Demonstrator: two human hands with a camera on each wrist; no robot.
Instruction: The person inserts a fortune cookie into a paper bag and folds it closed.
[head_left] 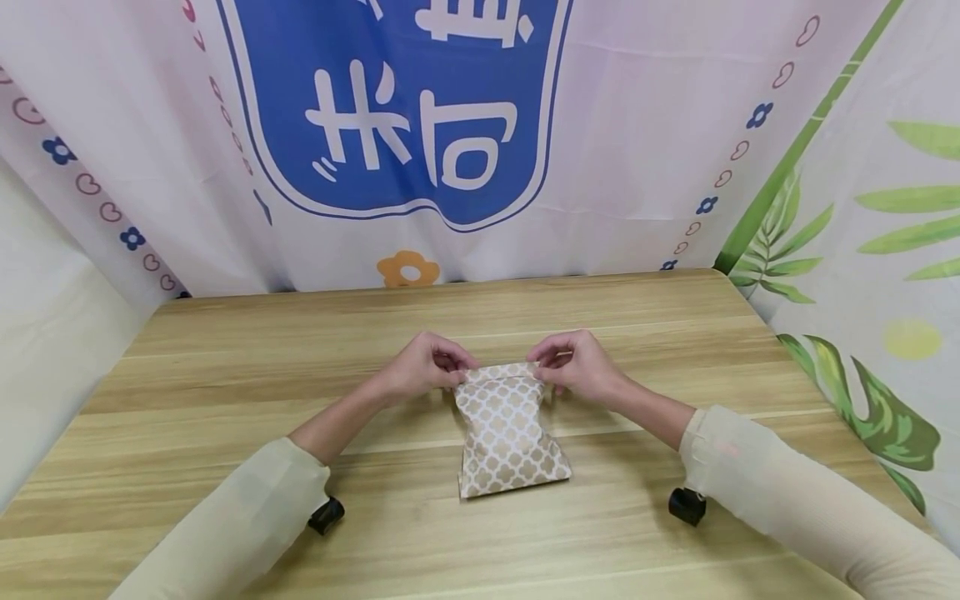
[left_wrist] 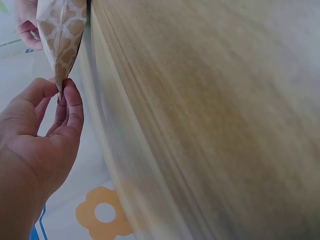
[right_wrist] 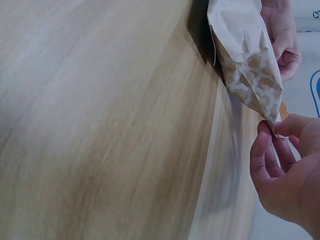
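A tan paper bag (head_left: pixel 508 425) with a white lattice pattern stands on the wooden table, its top edge folded over in a narrow band. My left hand (head_left: pixel 431 367) pinches the left corner of that top edge between thumb and fingers. At the opposite corner, my right hand (head_left: pixel 577 367) pinches the edge the same way. In the left wrist view the bag (left_wrist: pixel 62 35) tapers to the corner held by the left hand (left_wrist: pixel 45 130). The right wrist view has the bag's side (right_wrist: pixel 245 55) narrowing to the right hand's (right_wrist: pixel 287 170) fingertips. Whatever the bag holds is hidden.
The wooden table (head_left: pixel 225 400) extends around the bag on all sides. Behind its far edge hangs a white cloth (head_left: pixel 615 167) with a blue emblem, and a leaf-patterned cloth (head_left: pixel 862 250) hangs on the right. Black wrist devices (head_left: pixel 326 515) sit at both sleeve cuffs.
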